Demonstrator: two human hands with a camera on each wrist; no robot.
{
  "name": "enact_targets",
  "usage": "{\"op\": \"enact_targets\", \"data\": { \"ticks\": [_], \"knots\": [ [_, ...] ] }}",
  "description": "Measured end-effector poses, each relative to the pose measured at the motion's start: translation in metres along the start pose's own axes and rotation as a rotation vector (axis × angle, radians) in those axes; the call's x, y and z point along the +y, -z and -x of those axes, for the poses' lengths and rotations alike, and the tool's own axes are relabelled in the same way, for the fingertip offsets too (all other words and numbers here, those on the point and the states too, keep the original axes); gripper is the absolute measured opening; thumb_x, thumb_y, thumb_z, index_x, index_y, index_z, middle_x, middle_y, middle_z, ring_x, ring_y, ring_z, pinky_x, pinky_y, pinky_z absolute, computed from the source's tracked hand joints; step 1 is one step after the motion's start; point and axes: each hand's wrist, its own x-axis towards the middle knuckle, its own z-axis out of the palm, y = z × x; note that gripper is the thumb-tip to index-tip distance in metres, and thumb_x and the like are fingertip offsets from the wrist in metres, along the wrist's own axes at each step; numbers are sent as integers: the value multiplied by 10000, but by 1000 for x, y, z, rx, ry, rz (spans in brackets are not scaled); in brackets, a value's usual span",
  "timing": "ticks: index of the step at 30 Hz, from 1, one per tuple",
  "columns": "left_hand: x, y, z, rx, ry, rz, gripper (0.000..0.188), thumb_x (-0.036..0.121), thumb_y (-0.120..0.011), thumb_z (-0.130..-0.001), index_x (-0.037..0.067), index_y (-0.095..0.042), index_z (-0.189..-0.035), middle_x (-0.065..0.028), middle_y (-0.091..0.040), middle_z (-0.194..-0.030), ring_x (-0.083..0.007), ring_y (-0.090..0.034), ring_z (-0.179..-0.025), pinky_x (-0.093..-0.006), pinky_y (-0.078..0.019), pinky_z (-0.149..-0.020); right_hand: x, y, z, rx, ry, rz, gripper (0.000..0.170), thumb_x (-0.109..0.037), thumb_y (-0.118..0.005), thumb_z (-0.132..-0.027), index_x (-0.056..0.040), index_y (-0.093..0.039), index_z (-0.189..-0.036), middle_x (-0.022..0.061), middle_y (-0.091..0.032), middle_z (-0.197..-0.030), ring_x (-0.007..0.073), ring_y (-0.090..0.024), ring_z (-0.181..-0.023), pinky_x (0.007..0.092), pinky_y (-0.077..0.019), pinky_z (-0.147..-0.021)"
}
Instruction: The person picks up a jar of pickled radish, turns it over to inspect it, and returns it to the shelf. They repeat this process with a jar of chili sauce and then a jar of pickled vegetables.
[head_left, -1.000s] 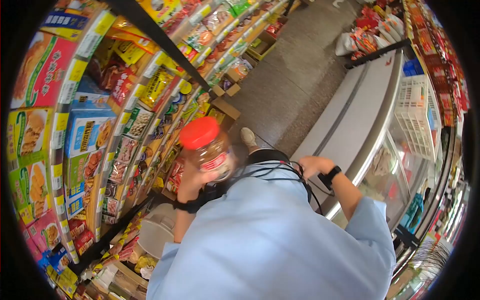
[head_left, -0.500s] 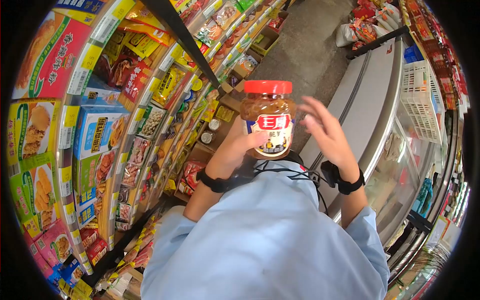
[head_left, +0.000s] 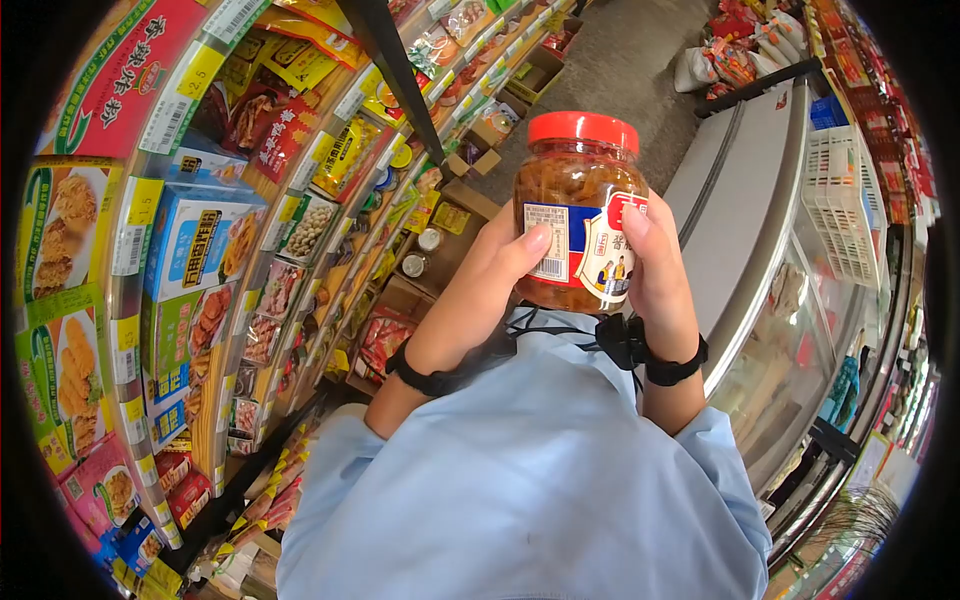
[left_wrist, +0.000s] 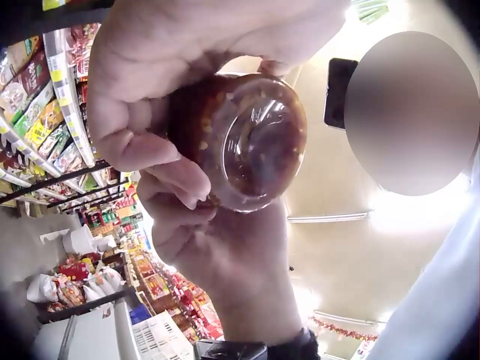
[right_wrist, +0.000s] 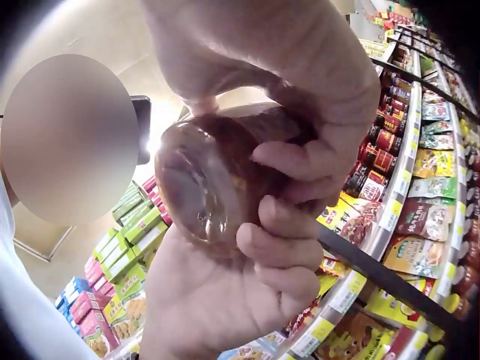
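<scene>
A clear jar (head_left: 575,215) of brown preserved food, with a red screw lid and a red, white and blue label, stands upright between both hands in front of the body. My left hand (head_left: 492,262) grips its left side, thumb lying over the barcode part of the label. On the other side my right hand (head_left: 661,265) holds it, thumb on the white part of the label. From below, the left wrist view shows the jar's glass base (left_wrist: 262,142) with curled fingers round the wall. The right wrist view shows the same base (right_wrist: 199,184) from the opposite side.
Shelves of packaged food run along the left, with boxed mixes (head_left: 205,245) nearest and a dark post (head_left: 395,80) in front. A white chest freezer (head_left: 745,165) stands at the right, a white plastic basket (head_left: 840,205) beside it. Bags (head_left: 745,50) lie at the aisle's far end.
The jar came from the left, held in the left hand, to in front of the body and farther up. It has turned to show its barcode. The right hand rose and took hold of it too.
</scene>
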Motion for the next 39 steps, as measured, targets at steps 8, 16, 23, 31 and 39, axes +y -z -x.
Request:
{"op": "enact_targets", "data": {
  "ticks": [8, 16, 23, 31, 39],
  "knots": [
    [-9, 17, -3, -36, 53, 70, 464, 273, -412, -911, -3, -353, -1279, -89, -483, -1208, -136, -463, -1100, -283, -360, -939, 7, -6, -6, 39, -23, 27, 470, -311, -453, -896, 34, -443, -1214, 84, -574, -1068, 119, -543, -959, 246, -406, -858],
    [-15, 26, -4, -27, 97, 95, 499, 281, -417, -892, 0, -325, -1294, -92, -463, -1222, -140, -444, -1124, -290, -357, -946, 17, -3, -8, 80, 12, 41, 450, -321, -418, -917, 35, -472, -1187, 87, -588, -1040, 122, -553, -931, 250, -423, -827],
    [-20, 30, -9, -35, 167, 239, 532, 321, -438, -864, 10, -342, -1285, -88, -478, -1213, -144, -466, -1110, -298, -364, -942, 94, 110, 28, -203, -558, 902, 295, -212, -474, -801, -7, -601, -971, 133, -638, -870, 233, -590, -700, 345, -467, -591],
    [-20, 33, -19, -100, 177, 175, 538, 329, -441, -867, 14, -338, -1291, -87, -487, -1204, -137, -456, -1113, -294, -344, -953, 177, 146, 106, -538, -745, 1045, 235, -41, -594, -613, -4, -612, -844, 107, -633, -753, 229, -607, -713, 315, -477, -627],
    [-18, 27, -16, -109, 153, 148, 539, 328, -433, -874, 6, -329, -1294, -100, -469, -1224, -153, -444, -1129, -298, -334, -965, 172, 136, 103, -522, -728, 1113, 182, -39, -658, -546, -15, -631, -725, 126, -630, -690, 277, -617, -669, 349, -486, -593]
  ]
}}
